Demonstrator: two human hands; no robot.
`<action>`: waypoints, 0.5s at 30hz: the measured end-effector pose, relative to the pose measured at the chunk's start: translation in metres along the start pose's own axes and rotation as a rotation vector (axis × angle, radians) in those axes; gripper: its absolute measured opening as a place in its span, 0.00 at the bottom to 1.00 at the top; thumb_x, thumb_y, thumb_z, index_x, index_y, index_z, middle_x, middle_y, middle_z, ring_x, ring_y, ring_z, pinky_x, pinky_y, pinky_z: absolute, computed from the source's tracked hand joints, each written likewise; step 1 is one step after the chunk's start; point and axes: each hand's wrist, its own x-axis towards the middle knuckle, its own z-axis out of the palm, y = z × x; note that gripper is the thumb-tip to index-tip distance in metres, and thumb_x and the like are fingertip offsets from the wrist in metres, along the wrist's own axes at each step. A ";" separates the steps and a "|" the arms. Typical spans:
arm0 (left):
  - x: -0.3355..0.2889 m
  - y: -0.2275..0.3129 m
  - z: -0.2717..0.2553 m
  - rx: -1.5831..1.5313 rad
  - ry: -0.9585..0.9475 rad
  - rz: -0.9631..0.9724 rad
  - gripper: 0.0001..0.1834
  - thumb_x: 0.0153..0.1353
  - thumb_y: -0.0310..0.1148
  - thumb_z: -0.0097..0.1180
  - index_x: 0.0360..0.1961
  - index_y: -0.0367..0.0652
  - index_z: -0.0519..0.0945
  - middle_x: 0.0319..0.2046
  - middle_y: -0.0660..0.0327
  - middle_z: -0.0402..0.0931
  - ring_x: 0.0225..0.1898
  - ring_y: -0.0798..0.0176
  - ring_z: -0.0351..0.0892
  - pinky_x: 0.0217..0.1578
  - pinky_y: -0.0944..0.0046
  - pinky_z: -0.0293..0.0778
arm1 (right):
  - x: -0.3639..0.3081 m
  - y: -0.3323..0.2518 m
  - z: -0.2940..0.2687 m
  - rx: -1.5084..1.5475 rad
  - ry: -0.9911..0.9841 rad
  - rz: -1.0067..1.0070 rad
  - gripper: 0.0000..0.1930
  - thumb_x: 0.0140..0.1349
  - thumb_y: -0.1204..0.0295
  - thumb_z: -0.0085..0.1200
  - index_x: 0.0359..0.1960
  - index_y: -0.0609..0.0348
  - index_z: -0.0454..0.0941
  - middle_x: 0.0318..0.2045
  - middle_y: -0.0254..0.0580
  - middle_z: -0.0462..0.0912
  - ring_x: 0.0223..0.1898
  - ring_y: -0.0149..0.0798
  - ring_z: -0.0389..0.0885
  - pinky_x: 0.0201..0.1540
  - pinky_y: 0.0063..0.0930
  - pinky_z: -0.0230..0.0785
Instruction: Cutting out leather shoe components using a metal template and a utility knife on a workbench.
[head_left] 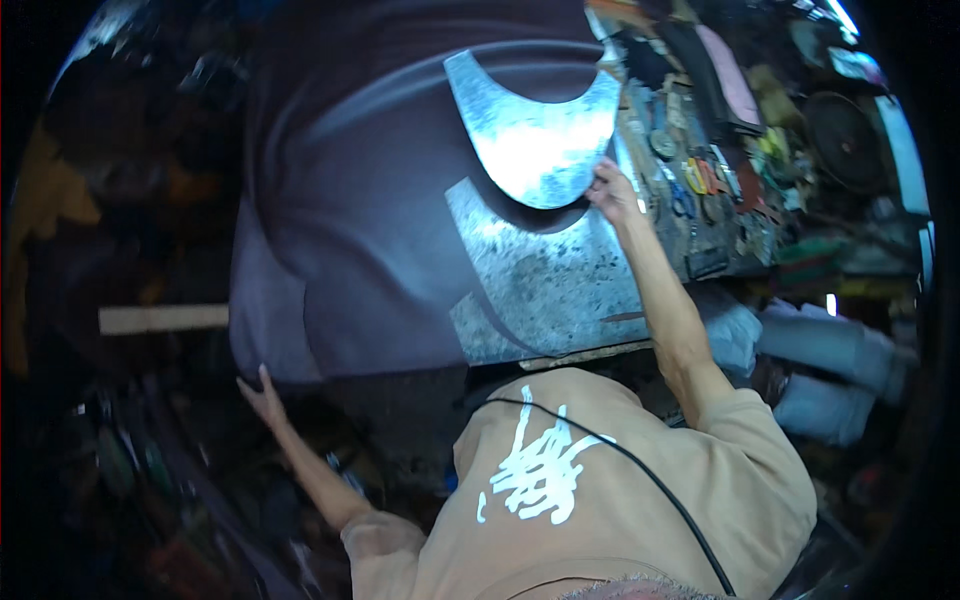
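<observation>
A large dark brown sheet [380, 250], smooth like leather, drapes over the worktable. My right hand [612, 192] grips the lower right edge of a shiny, crescent-shaped metal plate [535, 140], held over the sheet with its hollow side facing away from me. Below the plate, the sheet's curved cut edges leave part of a grey, spotted metal work surface [555, 265] exposed. Down at the sheet's near left corner is my left hand [263, 400], thumb and fingers apart. It is beside the sheet's edge; whether it touches is unclear.
Scissors and other small tools [695, 180] crowd the bench on the right, near a black and pink roll [725, 75]. Pale plastic-wrapped bundles [820, 370] lie at the lower right. A wooden bar [165, 319] juts out at the left. A black cable [660, 485] crosses my shirt.
</observation>
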 end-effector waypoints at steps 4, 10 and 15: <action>0.040 0.033 0.007 -0.092 -0.178 0.053 0.49 0.60 0.59 0.59 0.71 0.35 0.56 0.69 0.43 0.59 0.69 0.46 0.59 0.68 0.56 0.56 | 0.009 -0.007 0.005 -0.034 0.029 -0.085 0.16 0.65 0.76 0.46 0.55 0.57 0.72 0.46 0.39 0.80 0.45 0.40 0.80 0.46 0.41 0.75; 0.078 0.024 0.000 -0.147 -0.295 0.042 0.46 0.59 0.57 0.62 0.64 0.26 0.66 0.60 0.41 0.70 0.61 0.47 0.71 0.60 0.55 0.66 | -0.001 0.005 0.009 -1.114 0.464 -0.201 0.19 0.63 0.60 0.54 0.48 0.61 0.79 0.45 0.46 0.82 0.46 0.48 0.81 0.49 0.46 0.73; 0.095 0.015 -0.004 -0.177 -0.383 0.054 0.42 0.60 0.56 0.62 0.59 0.25 0.71 0.54 0.42 0.76 0.52 0.49 0.77 0.54 0.56 0.71 | -0.013 0.002 0.017 -1.556 0.681 -0.276 0.25 0.60 0.61 0.52 0.53 0.67 0.74 0.56 0.61 0.74 0.59 0.61 0.69 0.58 0.57 0.63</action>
